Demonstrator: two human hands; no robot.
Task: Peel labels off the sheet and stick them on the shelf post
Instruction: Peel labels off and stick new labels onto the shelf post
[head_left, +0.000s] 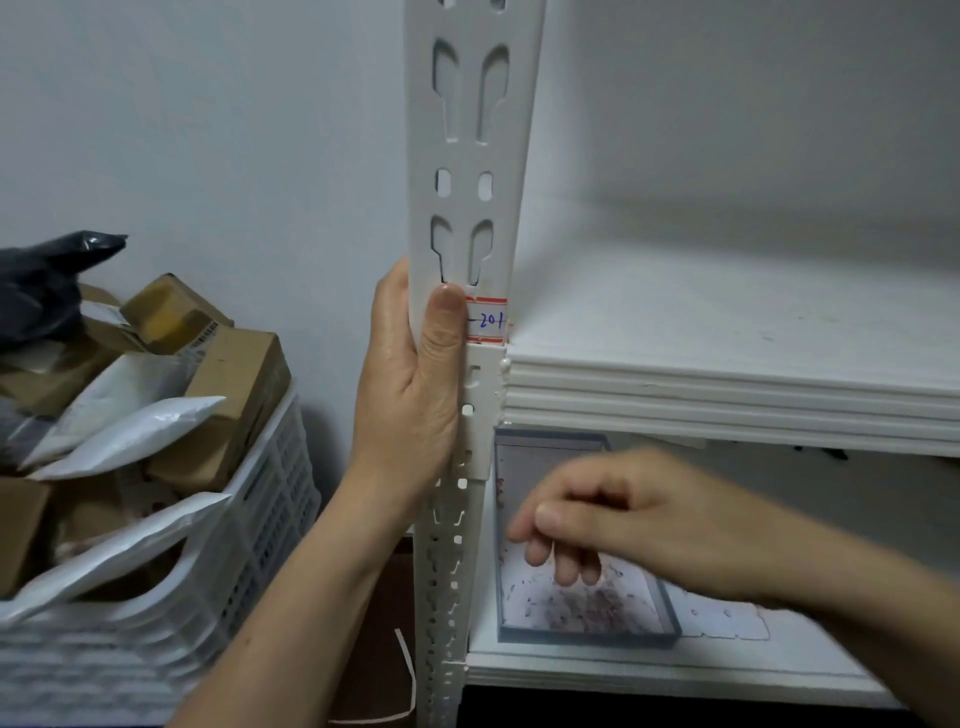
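A white slotted shelf post runs up the middle of the view. A white label with red bars and blue writing "201" sits on the post just above the upper shelf. My left hand wraps around the post from the left, its thumb pressing the label's left end. My right hand hovers blurred below the upper shelf, over a sheet with small marks lying in a dark-rimmed tray on the lower shelf. Its fingers curl loosely; whether they pinch anything is unclear.
The white upper shelf and lower shelf extend right of the post. At left stands a white plastic crate piled with cardboard boxes, white mailers and a black bag. A thin white strip lies on the floor.
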